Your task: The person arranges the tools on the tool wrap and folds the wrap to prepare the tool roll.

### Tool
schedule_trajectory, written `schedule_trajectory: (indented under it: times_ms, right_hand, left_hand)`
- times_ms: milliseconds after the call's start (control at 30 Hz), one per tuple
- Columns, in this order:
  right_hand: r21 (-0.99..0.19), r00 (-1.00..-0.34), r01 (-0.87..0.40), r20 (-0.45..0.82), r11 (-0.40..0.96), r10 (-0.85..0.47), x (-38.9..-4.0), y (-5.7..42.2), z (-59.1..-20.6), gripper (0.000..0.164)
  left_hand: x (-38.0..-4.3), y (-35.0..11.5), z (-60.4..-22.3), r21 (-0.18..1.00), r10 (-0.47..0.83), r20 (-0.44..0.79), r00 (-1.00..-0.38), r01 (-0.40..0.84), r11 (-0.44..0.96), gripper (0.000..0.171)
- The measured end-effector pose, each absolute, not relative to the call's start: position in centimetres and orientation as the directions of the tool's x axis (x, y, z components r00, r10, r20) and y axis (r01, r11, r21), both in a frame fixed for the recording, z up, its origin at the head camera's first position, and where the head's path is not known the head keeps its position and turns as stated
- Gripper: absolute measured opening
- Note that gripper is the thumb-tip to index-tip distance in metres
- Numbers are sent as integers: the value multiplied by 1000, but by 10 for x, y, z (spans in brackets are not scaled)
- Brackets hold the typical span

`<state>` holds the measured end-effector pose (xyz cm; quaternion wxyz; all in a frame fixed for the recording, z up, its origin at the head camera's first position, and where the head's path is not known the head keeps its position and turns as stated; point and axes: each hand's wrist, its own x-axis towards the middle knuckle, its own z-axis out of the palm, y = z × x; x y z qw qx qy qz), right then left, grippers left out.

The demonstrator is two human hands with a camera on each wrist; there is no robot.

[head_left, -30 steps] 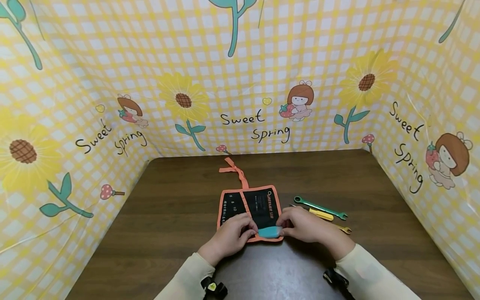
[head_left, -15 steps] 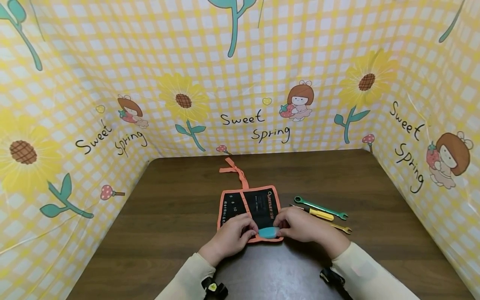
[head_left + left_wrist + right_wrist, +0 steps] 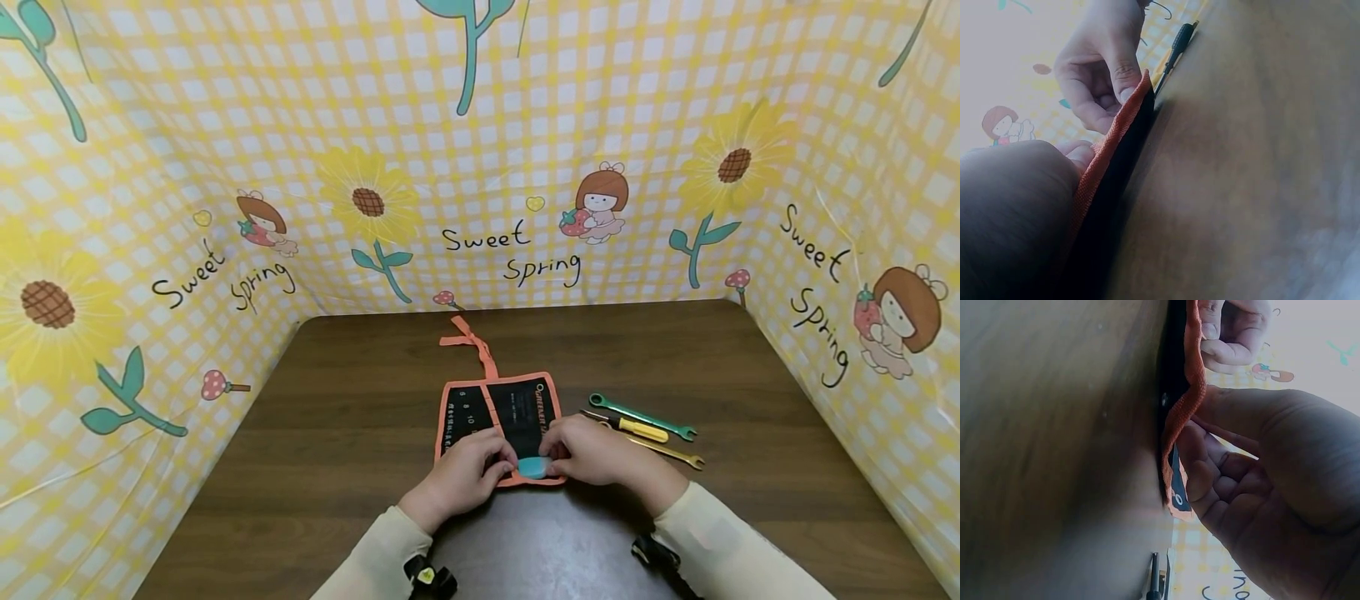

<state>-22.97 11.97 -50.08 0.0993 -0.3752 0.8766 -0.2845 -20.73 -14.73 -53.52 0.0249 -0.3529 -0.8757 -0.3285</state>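
Note:
A black tool pouch (image 3: 525, 408) with orange edging lies flat in the head view. Across its front right part is a smooth teal rounded piece (image 3: 533, 467), its exact kind unclear. My left hand (image 3: 462, 477) has curled fingers and pinches the pouch at the orange strip, by the teal piece's left end. With thumb and fingers, my right hand (image 3: 592, 454) pinches the teal piece's right end, covering part of it. Both wrist views show the fingers gathered behind the pouch's orange front edge (image 3: 1107, 147), (image 3: 1185, 406); the teal piece is hidden there.
To the right lie a green wrench (image 3: 645, 417), a yellow-handled screwdriver (image 3: 642, 430) and a gold-coloured wrench (image 3: 675, 454). Orange ties (image 3: 480, 350) reach back from the pouch. A patterned yellow cloth (image 3: 487, 150) stands round the brown table (image 3: 360, 400).
My right hand has slid a little to the left along the teal piece, so less of it shows and more of the gold wrench appears. My left hand has stayed in place.

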Motion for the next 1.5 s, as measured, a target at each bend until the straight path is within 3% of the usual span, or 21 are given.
schedule_trajectory:
  times_ms: [933,1500]
  right_hand:
    - [-564,-695,-613,51,553,-718,-228,111,-502,10]
    - [-574,-717,-580,23,578,-697,-227,111,-501,9]
  left_hand:
    - [-207,-147,-536,580,604,262,-752,623,524,18]
    - [-209,-148,-535,625,604,273,-749,616,480,7]
